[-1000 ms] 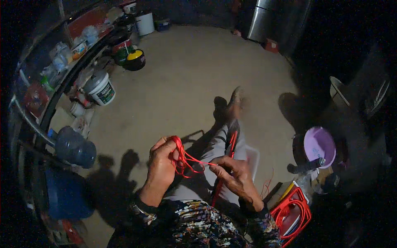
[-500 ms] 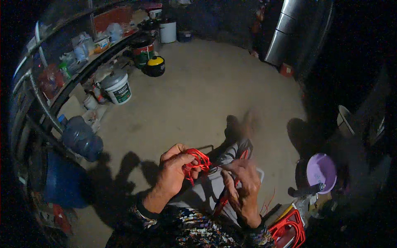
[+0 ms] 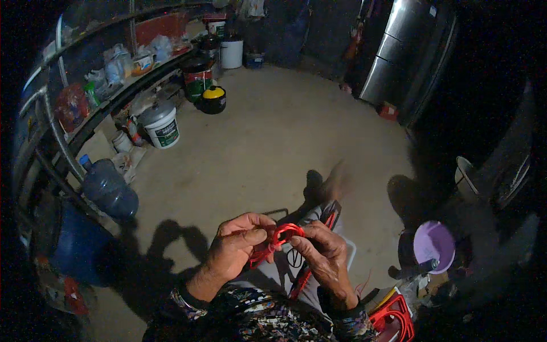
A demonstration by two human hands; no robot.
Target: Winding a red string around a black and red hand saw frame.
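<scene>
A bundle of looped red cord (image 3: 288, 231) is held up over my lap between both hands. My left hand (image 3: 233, 248) is closed round the bundle's left part, thumb on top, with some red strands showing below its fingers. At the loops' right end my right hand (image 3: 326, 251) pinches the cord between thumb and fingers. Just under the cord hangs a thin dark loop (image 3: 295, 259); what it belongs to I cannot make out. A long red and black strip (image 3: 302, 282) lies along my grey-clad leg, partly hidden by my right hand.
By my right side sit red looped pieces (image 3: 401, 319) in a container, and a purple basin (image 3: 436, 245) with a dark cylinder against it. On the left stand a blue water jug (image 3: 108, 188), a white lidded bucket (image 3: 162, 125) and a laden shelf (image 3: 125, 85). A silver refrigerator (image 3: 387, 60) stands far right.
My right hand has come left to the red cord and now pinches its loops. The bundle has opened into clearer rings. The view has shifted slightly.
</scene>
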